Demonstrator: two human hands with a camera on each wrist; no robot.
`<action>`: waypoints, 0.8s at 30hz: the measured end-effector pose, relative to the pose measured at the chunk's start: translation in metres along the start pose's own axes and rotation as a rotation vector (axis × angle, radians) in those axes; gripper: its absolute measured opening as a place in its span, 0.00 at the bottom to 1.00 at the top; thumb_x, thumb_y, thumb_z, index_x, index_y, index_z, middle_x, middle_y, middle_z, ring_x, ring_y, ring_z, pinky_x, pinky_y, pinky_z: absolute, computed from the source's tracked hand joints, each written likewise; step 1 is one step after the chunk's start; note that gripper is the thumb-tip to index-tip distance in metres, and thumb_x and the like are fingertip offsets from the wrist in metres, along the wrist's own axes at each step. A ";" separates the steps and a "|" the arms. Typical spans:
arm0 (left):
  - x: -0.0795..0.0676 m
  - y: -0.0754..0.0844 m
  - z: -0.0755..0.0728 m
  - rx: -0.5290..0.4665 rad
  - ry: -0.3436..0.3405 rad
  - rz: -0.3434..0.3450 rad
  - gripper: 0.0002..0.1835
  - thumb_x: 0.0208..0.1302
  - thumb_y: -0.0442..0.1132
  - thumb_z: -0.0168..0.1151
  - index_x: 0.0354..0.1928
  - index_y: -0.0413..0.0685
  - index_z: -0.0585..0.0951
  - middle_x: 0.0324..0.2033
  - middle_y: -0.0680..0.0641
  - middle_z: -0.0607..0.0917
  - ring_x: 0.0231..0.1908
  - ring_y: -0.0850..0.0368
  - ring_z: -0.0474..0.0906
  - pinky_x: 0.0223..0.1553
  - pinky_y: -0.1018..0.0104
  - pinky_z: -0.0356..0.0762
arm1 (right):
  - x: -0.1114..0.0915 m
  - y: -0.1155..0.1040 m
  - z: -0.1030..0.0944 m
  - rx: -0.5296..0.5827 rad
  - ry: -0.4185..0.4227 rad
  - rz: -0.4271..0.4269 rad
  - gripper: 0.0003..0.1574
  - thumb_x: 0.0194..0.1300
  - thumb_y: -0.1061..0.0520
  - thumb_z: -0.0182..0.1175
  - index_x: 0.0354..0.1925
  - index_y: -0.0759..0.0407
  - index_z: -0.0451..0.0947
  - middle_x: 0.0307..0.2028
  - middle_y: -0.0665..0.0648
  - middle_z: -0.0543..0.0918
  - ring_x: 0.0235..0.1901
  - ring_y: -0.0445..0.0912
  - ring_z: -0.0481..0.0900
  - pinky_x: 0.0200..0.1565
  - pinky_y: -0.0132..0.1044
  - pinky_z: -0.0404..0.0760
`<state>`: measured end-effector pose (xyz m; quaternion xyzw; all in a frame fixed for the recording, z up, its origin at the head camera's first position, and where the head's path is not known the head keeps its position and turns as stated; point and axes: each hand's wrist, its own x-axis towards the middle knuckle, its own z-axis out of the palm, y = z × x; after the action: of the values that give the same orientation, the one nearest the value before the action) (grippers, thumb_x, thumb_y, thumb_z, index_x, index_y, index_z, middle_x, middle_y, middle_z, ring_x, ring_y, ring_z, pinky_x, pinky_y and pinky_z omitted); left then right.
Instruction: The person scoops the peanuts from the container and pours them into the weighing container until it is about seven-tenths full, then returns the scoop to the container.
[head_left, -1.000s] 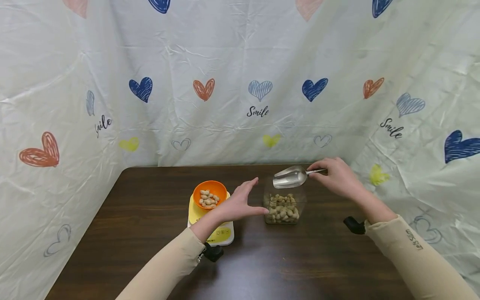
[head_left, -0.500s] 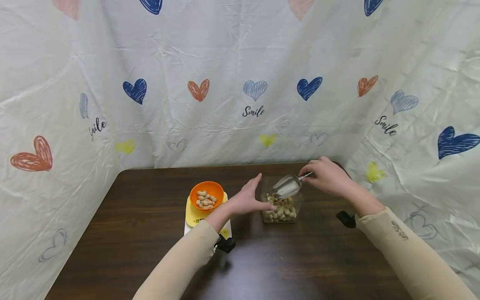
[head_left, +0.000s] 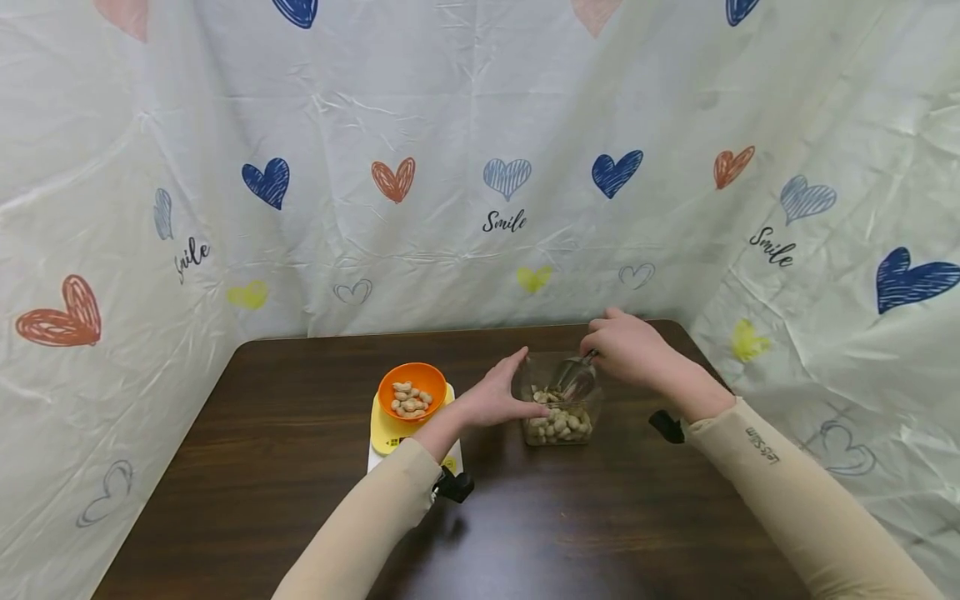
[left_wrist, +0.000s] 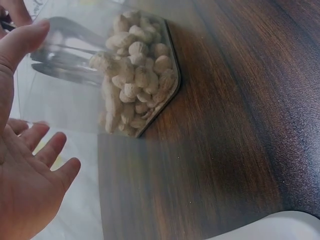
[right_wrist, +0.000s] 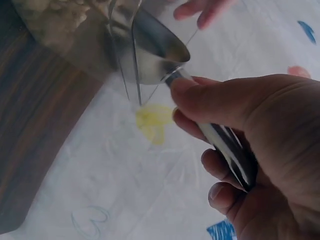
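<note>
My right hand (head_left: 626, 346) grips the handle of a metal scoop (right_wrist: 155, 47), with the thumb along its neck in the right wrist view. The scoop's bowl tilts down into a clear square container (head_left: 536, 367) among unshelled peanuts (left_wrist: 132, 82). My left hand (head_left: 495, 398) spans the container's left side with fingers spread, the thumb at the near wall and the fingertips toward the back corner. Left of it, an orange bowl (head_left: 384, 392) with several peanuts stands on a yellow and white kitchen scale (head_left: 386, 433), partly hidden by the left forearm.
A dark wooden table (head_left: 285, 467) bears everything. Behind it and along both sides hangs a white curtain (head_left: 435, 283) with printed hearts. A black wrist camera (head_left: 455, 485) sits on the left sleeve near the scale.
My right hand has lowered the scoop from above the container down into the peanuts, tilting it steeper. The left hand has moved slightly right, closer round the container's side.
</note>
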<state>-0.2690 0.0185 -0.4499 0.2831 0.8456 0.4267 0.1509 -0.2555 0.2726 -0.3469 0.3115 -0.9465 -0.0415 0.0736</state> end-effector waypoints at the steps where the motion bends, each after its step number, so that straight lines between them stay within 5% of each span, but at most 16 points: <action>1: 0.000 0.000 0.000 0.000 -0.001 0.000 0.60 0.61 0.59 0.72 0.83 0.58 0.43 0.79 0.49 0.56 0.76 0.52 0.52 0.71 0.48 0.59 | 0.002 -0.001 0.002 -0.014 -0.009 -0.010 0.10 0.59 0.66 0.73 0.39 0.53 0.90 0.35 0.52 0.82 0.35 0.49 0.69 0.38 0.45 0.74; 6: 0.001 0.002 0.000 0.011 0.001 -0.001 0.59 0.60 0.59 0.73 0.83 0.57 0.47 0.77 0.49 0.58 0.75 0.51 0.55 0.70 0.48 0.61 | 0.009 0.000 0.017 -0.018 -0.037 -0.081 0.12 0.61 0.68 0.70 0.38 0.53 0.90 0.31 0.50 0.79 0.32 0.48 0.63 0.36 0.43 0.68; 14: 0.002 0.003 -0.001 0.041 0.019 0.000 0.58 0.58 0.61 0.74 0.82 0.56 0.51 0.76 0.51 0.61 0.75 0.51 0.56 0.70 0.48 0.62 | 0.012 0.007 0.026 0.143 -0.044 -0.107 0.10 0.62 0.68 0.69 0.36 0.54 0.89 0.32 0.50 0.79 0.33 0.48 0.65 0.39 0.45 0.66; 24: 0.003 0.002 -0.001 0.053 0.030 0.005 0.56 0.57 0.62 0.75 0.80 0.55 0.54 0.74 0.50 0.64 0.72 0.50 0.60 0.68 0.50 0.65 | 0.018 0.017 0.028 0.268 -0.160 -0.044 0.08 0.66 0.63 0.68 0.40 0.50 0.89 0.38 0.49 0.83 0.39 0.48 0.74 0.47 0.50 0.73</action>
<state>-0.2709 0.0210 -0.4478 0.2828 0.8581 0.4086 0.1296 -0.2844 0.2765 -0.3708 0.3349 -0.9393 0.0588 -0.0450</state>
